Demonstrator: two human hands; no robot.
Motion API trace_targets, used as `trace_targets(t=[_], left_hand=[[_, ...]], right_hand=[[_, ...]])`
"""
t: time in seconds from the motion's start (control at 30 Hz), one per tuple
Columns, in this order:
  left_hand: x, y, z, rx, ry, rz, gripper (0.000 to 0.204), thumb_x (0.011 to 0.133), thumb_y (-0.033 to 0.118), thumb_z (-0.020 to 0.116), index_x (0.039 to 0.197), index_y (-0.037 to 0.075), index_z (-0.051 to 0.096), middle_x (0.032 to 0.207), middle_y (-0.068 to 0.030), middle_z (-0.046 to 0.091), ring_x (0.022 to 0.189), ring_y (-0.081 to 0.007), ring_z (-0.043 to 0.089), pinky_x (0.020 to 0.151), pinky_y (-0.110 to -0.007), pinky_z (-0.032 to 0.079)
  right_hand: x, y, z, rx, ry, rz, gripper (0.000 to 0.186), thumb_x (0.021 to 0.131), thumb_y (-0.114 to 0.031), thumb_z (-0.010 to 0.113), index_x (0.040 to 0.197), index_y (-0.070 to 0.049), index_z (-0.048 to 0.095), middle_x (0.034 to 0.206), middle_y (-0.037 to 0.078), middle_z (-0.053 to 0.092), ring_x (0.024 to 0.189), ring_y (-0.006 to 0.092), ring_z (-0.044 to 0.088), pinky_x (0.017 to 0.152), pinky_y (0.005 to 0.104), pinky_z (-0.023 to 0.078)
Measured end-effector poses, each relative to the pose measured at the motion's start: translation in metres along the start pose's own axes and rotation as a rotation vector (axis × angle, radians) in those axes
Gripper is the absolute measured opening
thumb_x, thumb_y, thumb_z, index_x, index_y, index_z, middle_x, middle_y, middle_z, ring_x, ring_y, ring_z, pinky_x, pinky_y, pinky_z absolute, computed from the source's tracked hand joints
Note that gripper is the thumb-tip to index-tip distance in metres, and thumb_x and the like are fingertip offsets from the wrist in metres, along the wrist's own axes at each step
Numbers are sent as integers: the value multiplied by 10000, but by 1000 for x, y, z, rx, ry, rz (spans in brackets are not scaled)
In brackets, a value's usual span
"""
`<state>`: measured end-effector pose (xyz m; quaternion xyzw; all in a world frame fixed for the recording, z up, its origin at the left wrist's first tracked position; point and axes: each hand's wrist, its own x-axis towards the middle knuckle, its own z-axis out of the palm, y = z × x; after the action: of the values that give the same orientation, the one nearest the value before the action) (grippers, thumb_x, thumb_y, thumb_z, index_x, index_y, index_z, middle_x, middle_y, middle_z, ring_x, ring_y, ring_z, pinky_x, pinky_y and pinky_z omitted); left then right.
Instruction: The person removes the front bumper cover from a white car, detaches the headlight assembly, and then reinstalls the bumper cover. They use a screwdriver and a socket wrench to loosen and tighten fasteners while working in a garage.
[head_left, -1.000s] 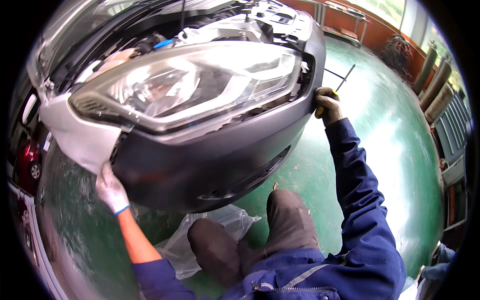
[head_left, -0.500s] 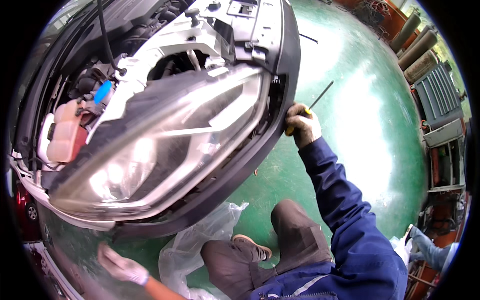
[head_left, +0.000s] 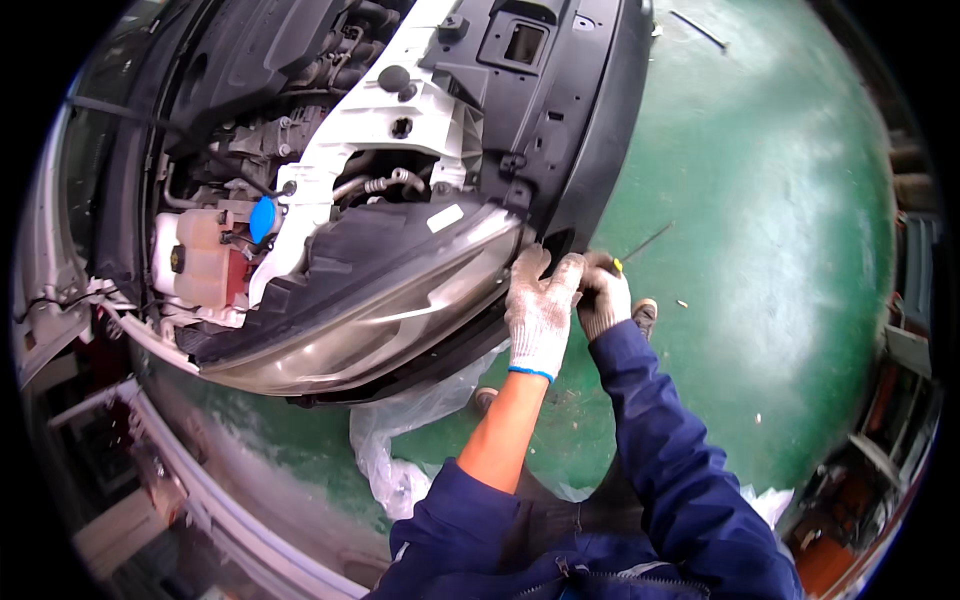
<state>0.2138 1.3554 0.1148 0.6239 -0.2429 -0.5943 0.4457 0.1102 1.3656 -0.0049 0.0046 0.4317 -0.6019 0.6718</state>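
By the headlight [head_left: 395,312], left hand [head_left: 541,312] loosely splayed, right hand [head_left: 605,298] curled round a screwdriver [head_left: 618,266].

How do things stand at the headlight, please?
Left grip at the corner of the headlight, contact unclear. Right grip alongside, closed on a yellow-handled tool. Clear plastic on the floor nearby.
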Motion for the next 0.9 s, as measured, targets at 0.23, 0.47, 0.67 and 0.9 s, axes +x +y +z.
trace_targets(t=[0.23, 0.47, 0.67, 0.9], left_hand=[[25, 10, 61, -275, 132, -156, 288, 938, 237, 743, 1021, -38, 715, 916, -94, 722, 785, -148, 668, 710, -315, 537], [25, 18, 80, -206, 383, -102, 353, 956, 191, 756, 1107, -108, 645, 1082, -188, 687, 921, -334, 735, 830, -422, 629], [22, 23, 73, -188, 383, -148, 397, 898, 222, 811, 1045, -107, 644, 1038, -170, 691, 913, -331, 734, 867, -462, 615], [22, 43, 85, -194, 346, -171, 517, 864, 205, 767, 1285, -16, 565, 1080, -99, 672, 839, -210, 683, 780, -369, 584]], right_hand=[[11, -27, -4, -5, -96, 291, 299, 734, 77, 626, 1024, 34, 684, 915, 109, 712, 842, 220, 695, 742, 340, 567], [32, -57, -17, -7, -153, 452, 161, 743, 16, 702, 904, 20, 715, 1001, 89, 728, 890, 212, 682, 800, 349, 554], [130, -154, -156, -698, 365, 286, 346, 771, -126, 741, 1078, 32, 726, 944, 149, 747, 879, 219, 705, 801, 355, 561], [304, -311, -148, -1481, 384, 52, 702, 794, -454, 772, 1286, 20, 610, 1187, 246, 688, 1206, 376, 642, 1065, 437, 496]])
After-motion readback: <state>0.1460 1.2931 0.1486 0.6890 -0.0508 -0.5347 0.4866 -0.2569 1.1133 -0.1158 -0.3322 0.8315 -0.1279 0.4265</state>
